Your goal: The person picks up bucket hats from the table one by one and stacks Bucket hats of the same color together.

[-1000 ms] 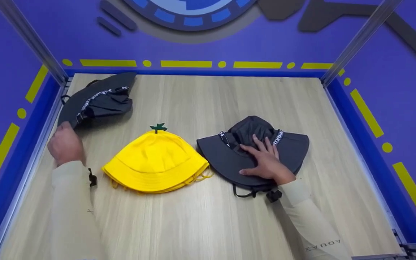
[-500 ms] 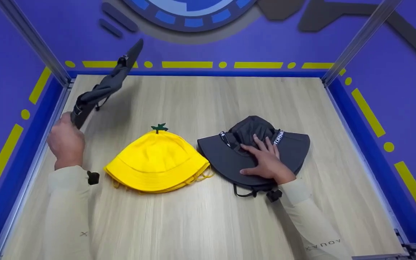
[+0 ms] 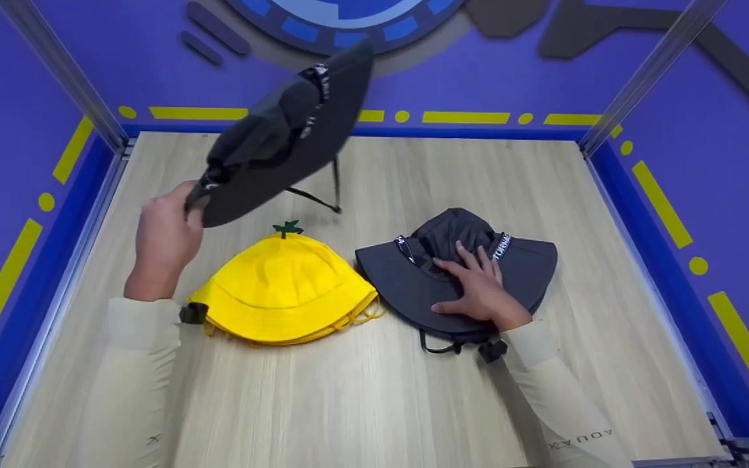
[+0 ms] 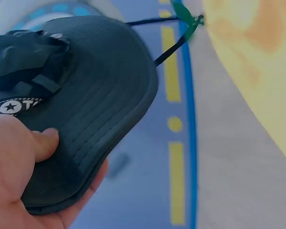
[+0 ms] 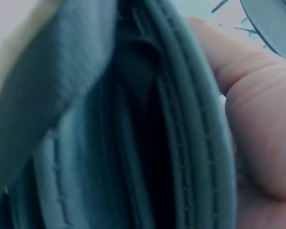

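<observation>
My left hand [image 3: 168,242] grips a dark grey sun hat [image 3: 283,140] by one end of its brim. The hat hangs tilted in the air above the table, its black chin cord dangling below. In the left wrist view the thumb lies on top of the brim [image 4: 105,90], with fingers beneath. My right hand [image 3: 478,292] rests with spread fingers on a second dark hat [image 3: 397,279] lying on the table. Close up in the right wrist view, stitched brim edges [image 5: 198,143] appear in several layers, so hats may be stacked there.
Yellow bucket hats [image 3: 283,286], apparently stacked, with a green leaf on top, lie between my hands, touching the dark hat's brim. Blue panels [image 3: 511,78] and metal posts [image 3: 647,71] bound the wooden table [image 3: 348,403] at the back and sides.
My left hand has lifted the dark hat from the back left corner and carried it up and to the right, above the yellow hat. My right hand has stayed in place.
</observation>
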### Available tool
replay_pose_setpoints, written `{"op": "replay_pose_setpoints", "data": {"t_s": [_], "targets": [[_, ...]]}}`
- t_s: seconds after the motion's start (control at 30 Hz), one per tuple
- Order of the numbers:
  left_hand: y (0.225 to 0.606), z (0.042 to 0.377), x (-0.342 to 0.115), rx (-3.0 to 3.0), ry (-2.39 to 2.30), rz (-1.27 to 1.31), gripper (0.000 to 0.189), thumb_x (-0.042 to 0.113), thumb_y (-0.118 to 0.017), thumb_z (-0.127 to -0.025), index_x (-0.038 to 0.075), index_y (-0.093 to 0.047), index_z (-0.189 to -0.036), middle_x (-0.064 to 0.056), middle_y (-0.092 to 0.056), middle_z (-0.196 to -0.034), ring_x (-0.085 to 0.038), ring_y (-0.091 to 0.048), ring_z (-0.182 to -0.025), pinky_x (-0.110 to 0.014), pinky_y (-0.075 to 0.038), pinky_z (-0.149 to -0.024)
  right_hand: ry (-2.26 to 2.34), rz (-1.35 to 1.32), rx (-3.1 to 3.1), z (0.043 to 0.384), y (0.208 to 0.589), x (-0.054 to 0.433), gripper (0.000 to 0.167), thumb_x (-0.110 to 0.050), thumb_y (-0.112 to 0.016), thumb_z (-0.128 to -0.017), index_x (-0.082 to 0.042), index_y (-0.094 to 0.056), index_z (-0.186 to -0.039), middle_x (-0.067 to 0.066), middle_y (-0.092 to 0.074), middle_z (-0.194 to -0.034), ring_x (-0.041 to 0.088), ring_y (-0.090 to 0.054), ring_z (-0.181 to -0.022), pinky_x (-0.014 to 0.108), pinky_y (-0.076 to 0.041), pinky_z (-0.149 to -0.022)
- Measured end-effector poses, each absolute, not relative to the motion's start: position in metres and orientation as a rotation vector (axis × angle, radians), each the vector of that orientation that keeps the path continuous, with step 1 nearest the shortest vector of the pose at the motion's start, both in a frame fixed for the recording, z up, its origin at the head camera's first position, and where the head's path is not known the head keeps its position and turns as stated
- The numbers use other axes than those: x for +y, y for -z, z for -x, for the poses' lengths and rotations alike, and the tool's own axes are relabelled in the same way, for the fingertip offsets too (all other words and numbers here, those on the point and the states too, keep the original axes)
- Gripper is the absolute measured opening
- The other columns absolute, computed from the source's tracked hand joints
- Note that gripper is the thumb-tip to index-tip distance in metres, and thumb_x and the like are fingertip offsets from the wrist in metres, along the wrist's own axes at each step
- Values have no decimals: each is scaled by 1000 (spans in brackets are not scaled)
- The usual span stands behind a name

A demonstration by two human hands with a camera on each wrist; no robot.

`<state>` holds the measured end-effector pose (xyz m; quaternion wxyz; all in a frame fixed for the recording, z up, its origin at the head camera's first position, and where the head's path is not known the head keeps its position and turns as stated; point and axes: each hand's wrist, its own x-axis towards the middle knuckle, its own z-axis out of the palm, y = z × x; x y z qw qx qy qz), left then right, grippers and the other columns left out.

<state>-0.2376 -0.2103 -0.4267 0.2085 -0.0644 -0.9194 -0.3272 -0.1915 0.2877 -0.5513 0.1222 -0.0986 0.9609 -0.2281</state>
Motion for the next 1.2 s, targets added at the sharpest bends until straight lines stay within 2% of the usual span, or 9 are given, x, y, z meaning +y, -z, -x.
{"op": "replay_pose_setpoints", "data": {"t_s": [0.17, 0.3, 0.4, 0.5, 0.7, 0.87, 0.93, 1.03, 1.2], "targets": [[411, 230, -185, -2546, 963, 273, 14, 11, -64, -101, 0, -72, -103, -20, -75, -95, -40, -71, -90, -53, -57, -82, 670, 297, 2805, 191, 551, 288, 92, -53, -87, -76, -30, -47, -155, 15, -10, -173, 54, 7, -155, 75, 5, -119], [399, 226, -173, -2506, 1009, 335, 13, 13, -67, -100, 3, -75, -100, -16, -73, -84, -33, -71, -81, -33, -52, -74, 678, 299, 2803, 191, 551, 287, 92, -53, -88, -75, -28, -48, -154, 17, -11, -173, 55, 6, -155, 76, 3, -118], [391, 221, -167, -2459, 1064, 379, 12, 14, -70, -98, 5, -78, -100, -12, -77, -88, -29, -74, -82, -16, -47, -73, 676, 295, 2796, 193, 548, 286, 92, -51, -89, -74, -27, -49, -154, 18, -11, -172, 57, 5, -154, 77, 2, -118], [384, 217, -161, -2421, 1141, 429, 11, 15, -73, -96, 8, -80, -101, -8, -79, -94, -25, -76, -87, -6, -46, -76, 674, 285, 2782, 197, 542, 285, 92, -51, -89, -73, -26, -49, -153, 18, -12, -172, 58, 4, -153, 78, -2, -117], [377, 211, -150, -2391, 1254, 531, 13, 16, -74, -94, 14, -82, -104, -2, -81, -97, -19, -77, -91, -7, -51, -82, 922, 273, 2717, 206, 516, 294, 86, -52, -81, -83, -19, -46, -154, 23, -17, -169, 50, -10, -155, 71, -14, -121], [374, 206, -142, -2379, 1290, 687, 14, 15, -76, -93, 15, -83, -105, 1, -81, -98, -14, -77, -91, -12, -55, -82, 1785, 230, 2395, 209, 477, 305, 73, -20, -73, -95, -12, -36, -158, 10, -37, -162, 24, -30, -154, 48, -23, -127], [373, 203, -139, -2381, 1318, 753, 15, 15, -75, -93, 15, -83, -106, 2, -81, -99, -12, -77, -93, -14, -56, -83, 2248, 309, 2062, 211, 462, 307, 67, -5, -68, -96, -12, -37, -155, 6, -46, -156, 19, -40, -147, 40, -31, -123], [373, 201, -132, -2397, 1365, 836, 18, 14, -75, -92, 17, -82, -108, 4, -80, -102, -9, -76, -96, -17, -58, -83, 2711, 533, 1440, 213, 443, 309, 60, 2, -66, -95, -13, -44, -148, 6, -58, -143, 19, -54, -133, 35, -44, -113], [376, 202, -116, -2431, 1382, 913, 17, 14, -74, -94, 20, -82, -109, 7, -80, -103, -6, -75, -93, -20, -59, -80, 2863, 706, 943, 210, 428, 312, 43, -1, -76, -89, -1, -59, -128, 15, -72, -121, 26, -71, -110, 38, -56, -98]]}}
